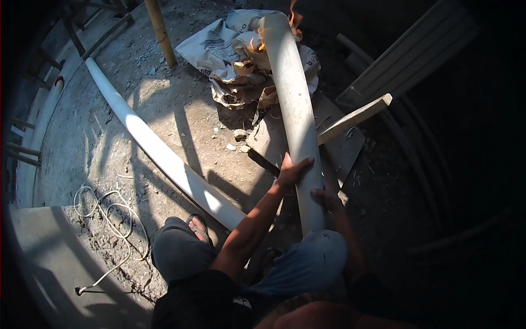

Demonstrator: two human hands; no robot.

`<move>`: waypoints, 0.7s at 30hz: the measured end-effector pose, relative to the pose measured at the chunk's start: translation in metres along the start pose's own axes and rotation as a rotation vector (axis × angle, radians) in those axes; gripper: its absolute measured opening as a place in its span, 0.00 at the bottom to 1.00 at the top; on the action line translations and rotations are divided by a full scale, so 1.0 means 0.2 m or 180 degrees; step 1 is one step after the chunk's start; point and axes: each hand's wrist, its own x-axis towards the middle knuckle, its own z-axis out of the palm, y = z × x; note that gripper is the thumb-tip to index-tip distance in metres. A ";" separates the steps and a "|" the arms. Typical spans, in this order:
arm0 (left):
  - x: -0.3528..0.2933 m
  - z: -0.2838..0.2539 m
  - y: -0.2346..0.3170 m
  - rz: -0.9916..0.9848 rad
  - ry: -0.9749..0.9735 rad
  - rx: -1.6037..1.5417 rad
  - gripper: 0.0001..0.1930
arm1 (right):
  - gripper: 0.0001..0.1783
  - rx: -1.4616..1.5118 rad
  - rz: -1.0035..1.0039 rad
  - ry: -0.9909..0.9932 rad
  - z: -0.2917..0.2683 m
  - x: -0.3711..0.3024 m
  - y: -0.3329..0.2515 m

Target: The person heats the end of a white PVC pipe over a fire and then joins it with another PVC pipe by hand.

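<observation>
A thick pale plastic pipe (296, 104) slants away from my lap, its near end by my knee. My left hand (294, 169) wraps round its left side, thumb lying across the top. Slightly nearer, my right hand (327, 196) grips the right side in shadow. The pipe's far end reaches over a burning heap of crumpled paper sacks (246, 55), with orange flames (294, 22) rising beside it. Beneath the pipe lie a flat board (267, 131) and a wooden stick (356, 119) that juts out to the right.
A long white pipe (148, 140) lies along the dusty ground to my left. A pale cord (118, 205) loops over the broken concrete edge. A bamboo pole (159, 33) stands at the far left of the sacks. Grooved panels (411, 52) lean at the far right.
</observation>
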 end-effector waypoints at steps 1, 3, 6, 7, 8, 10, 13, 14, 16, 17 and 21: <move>-0.02 0.03 0.02 -0.0019 0.0233 0.0291 0.35 | 0.54 -0.0416 -0.0224 0.0316 0.07 -0.02 0.01; -0.05 0.04 0.04 0.0017 0.0489 0.0534 0.35 | 0.55 -0.0818 -0.0389 0.0586 0.16 -0.05 -0.03; -0.05 0.00 0.01 0.0098 0.0214 -0.0056 0.34 | 0.56 -0.0534 -0.0153 0.0331 0.16 -0.07 -0.10; -0.01 -0.05 -0.01 0.0092 -0.0067 -0.0525 0.34 | 0.56 -0.0269 -0.0053 0.0116 0.13 -0.05 -0.09; 0.01 -0.10 -0.04 0.0086 -0.0347 -0.0990 0.34 | 0.56 -0.0004 0.0049 -0.0103 0.09 -0.04 -0.09; 0.00 -0.06 -0.01 -0.0086 -0.0424 -0.0875 0.32 | 0.56 0.0181 0.0135 -0.0370 0.02 -0.01 -0.08; 0.02 -0.01 0.01 0.0115 0.0104 -0.0306 0.33 | 0.54 -0.0260 -0.0387 -0.0031 0.08 -0.01 -0.07; 0.02 0.00 0.01 0.0163 0.0364 0.0047 0.34 | 0.53 -0.0525 -0.0669 0.0211 0.12 -0.01 -0.06; 0.00 0.02 0.01 0.0130 0.0570 0.0441 0.35 | 0.52 -0.0747 -0.0629 0.0579 0.17 -0.03 -0.09; 0.00 0.02 0.02 0.0070 0.0519 0.0503 0.36 | 0.51 -0.0858 -0.0606 0.0763 0.18 -0.04 -0.10; 0.03 -0.08 -0.02 0.0494 -0.0163 -0.0410 0.37 | 0.50 -0.0208 -0.0158 0.0077 0.07 0.02 -0.12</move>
